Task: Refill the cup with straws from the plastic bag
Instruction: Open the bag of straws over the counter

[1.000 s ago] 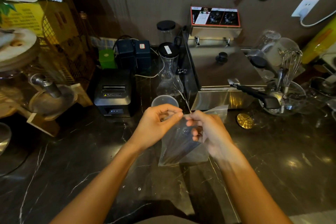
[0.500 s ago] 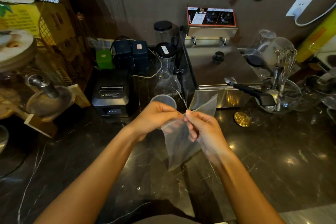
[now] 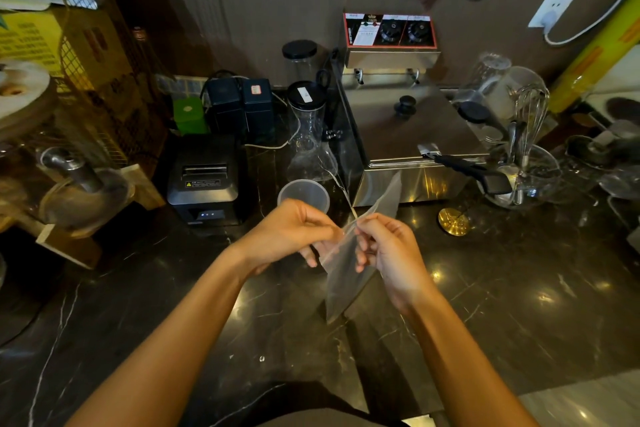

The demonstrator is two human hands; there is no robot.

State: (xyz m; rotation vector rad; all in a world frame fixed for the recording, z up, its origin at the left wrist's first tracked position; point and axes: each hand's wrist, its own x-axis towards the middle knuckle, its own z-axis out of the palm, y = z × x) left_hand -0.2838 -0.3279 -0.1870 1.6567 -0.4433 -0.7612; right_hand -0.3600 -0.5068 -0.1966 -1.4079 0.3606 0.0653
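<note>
A clear plastic bag (image 3: 341, 274) hangs between my two hands above the dark marble counter. My left hand (image 3: 291, 230) pinches its top edge from the left. On the right, my right hand (image 3: 388, 250) pinches the same edge, one corner of the bag sticking up behind it. A thin pale strip (image 3: 341, 189) rises from where my fingertips meet. The translucent plastic cup (image 3: 303, 192) stands on the counter just behind my left hand. I cannot make out straws inside the bag.
A black receipt printer (image 3: 206, 177) sits left of the cup, a glass carafe (image 3: 310, 146) behind it. A steel fryer (image 3: 408, 135) stands behind my right hand, with a bowl of utensils (image 3: 523, 177) and a gold disc (image 3: 454, 221) to its right.
The bag has turned from broad and flat to narrow and edge-on, its far corner lifting. Both hands kept pinching its top edge and drew a little toward me.
</note>
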